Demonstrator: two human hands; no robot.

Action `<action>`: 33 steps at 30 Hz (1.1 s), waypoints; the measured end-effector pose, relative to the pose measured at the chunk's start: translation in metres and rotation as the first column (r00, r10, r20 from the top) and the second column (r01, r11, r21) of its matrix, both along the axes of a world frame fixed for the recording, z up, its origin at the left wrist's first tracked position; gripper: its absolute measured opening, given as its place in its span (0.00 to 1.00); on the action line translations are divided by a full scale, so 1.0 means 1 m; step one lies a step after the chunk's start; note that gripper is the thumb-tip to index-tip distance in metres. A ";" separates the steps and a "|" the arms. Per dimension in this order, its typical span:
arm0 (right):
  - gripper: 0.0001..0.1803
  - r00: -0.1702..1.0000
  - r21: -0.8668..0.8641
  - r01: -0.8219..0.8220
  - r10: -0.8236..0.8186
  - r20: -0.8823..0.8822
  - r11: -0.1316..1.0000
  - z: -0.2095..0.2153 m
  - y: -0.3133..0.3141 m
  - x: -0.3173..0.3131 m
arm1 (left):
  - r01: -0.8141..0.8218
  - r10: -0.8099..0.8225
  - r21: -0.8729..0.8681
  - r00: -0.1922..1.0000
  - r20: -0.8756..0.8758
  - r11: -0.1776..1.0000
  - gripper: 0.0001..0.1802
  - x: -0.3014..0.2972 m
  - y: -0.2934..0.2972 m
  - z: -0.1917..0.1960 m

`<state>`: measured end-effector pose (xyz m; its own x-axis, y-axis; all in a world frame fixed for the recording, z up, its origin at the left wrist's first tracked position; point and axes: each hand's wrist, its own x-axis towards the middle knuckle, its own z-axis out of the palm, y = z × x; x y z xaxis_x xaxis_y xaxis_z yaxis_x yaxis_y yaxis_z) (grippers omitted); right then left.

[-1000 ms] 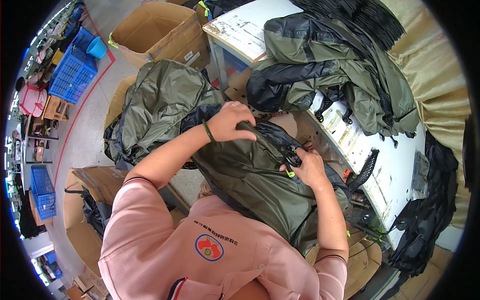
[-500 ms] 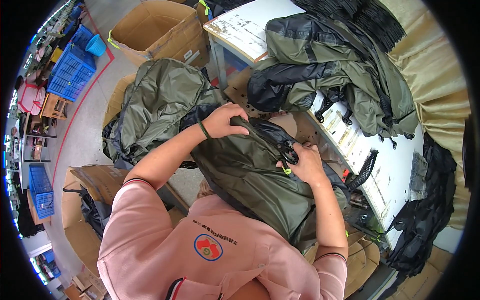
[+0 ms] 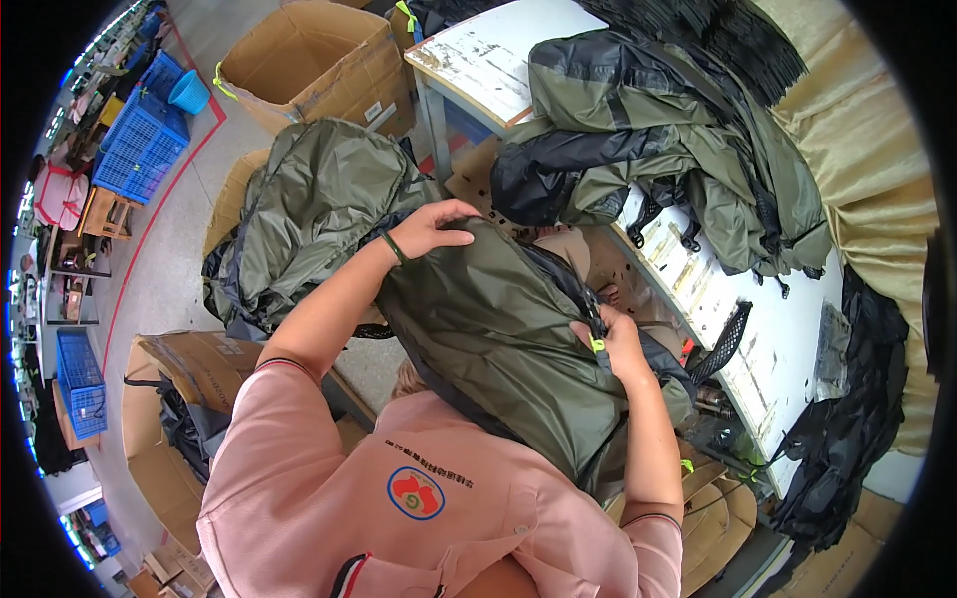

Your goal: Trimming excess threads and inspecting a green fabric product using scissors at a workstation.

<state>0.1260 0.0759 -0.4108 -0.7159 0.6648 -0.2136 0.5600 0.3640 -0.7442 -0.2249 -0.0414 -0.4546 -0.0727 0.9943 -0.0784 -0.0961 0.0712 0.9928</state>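
Best handled with the olive fabric [image 3: 498, 339] drawn smooth and taut just left of the white surface [image 3: 802, 319]: steady the upper edge with the left hand [image 3: 434, 231], take slack out of the stretch between both hands, and angle the point of the dark slender tool [image 3: 597, 321] in the right hand [image 3: 625, 346] away from the fabric to avoid a nick. Seen with the left hand loosely curved, thumb apart from the fingers, touching the fabric's edge; hard to tell whether pinching or merely resting. Seen nearer the surface, with the right hand closed around the tool, probably scissors, beside a yellow-green tab [image 3: 598, 345]. Taking in, farther out, a mesh strap [image 3: 728, 339] at the surface's left edge, a heap of olive-and-black cloth [image 3: 688, 149] on top of it, clear packets [image 3: 834, 359] toward its right edge, dark straps [image 3: 847, 439] beyond that edge, a gold curtain [image 3: 877, 179] farther right, and, well left of the surface, an olive bundle [image 3: 309, 199], an open carton [image 3: 369, 85] and blue crates [image 3: 150, 145].
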 end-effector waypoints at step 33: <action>0.14 0.881 -0.137 0.148 -0.193 -0.432 0.979 0.115 0.009 -0.042 | 0.452 -0.415 0.044 0.850 -0.325 0.891 0.18 0.134 -0.066 0.141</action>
